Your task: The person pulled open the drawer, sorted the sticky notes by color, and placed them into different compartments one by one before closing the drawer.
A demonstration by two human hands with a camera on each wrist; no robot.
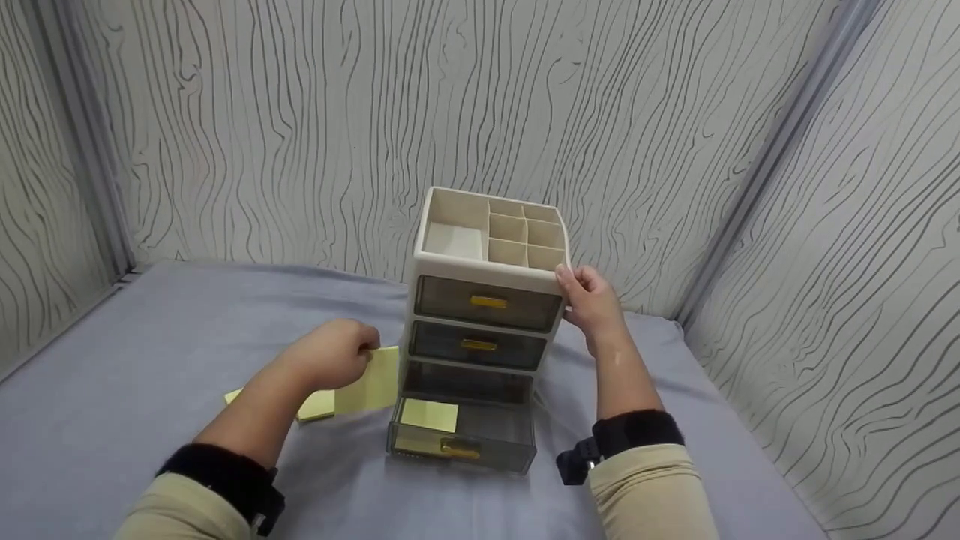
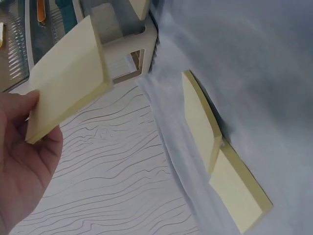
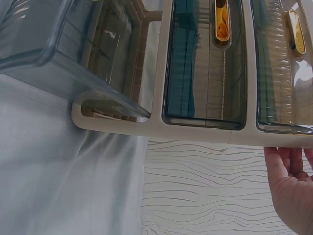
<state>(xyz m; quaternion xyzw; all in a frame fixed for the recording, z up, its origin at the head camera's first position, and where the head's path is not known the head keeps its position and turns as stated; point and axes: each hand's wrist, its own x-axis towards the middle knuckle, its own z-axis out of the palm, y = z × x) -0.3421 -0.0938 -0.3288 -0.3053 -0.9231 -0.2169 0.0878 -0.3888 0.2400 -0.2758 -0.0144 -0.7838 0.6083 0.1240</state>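
A pad of yellow sticky notes (image 2: 71, 73) is pinched between thumb and fingers of my left hand (image 1: 334, 354), just left of a white desktop drawer organizer (image 1: 486, 268). The organizer's bottom drawer (image 1: 499, 450) is pulled out, and a yellow sticky note pad (image 1: 429, 415) lies in its left part. My right hand (image 1: 595, 304) grips the organizer's upper right side, thumb at the front corner. Two more sticky note pads, one (image 2: 200, 117) touching the other (image 2: 239, 191), lie on the cloth; my left arm partly hides them in the head view.
A grey-blue cloth (image 1: 225, 315) covers the table. White panels with dark wood-grain lines (image 1: 300, 135) stand behind and at both sides. The organizer's top has a large compartment (image 1: 454, 240) and several small ones. Its upper drawers (image 1: 487, 301) are shut.
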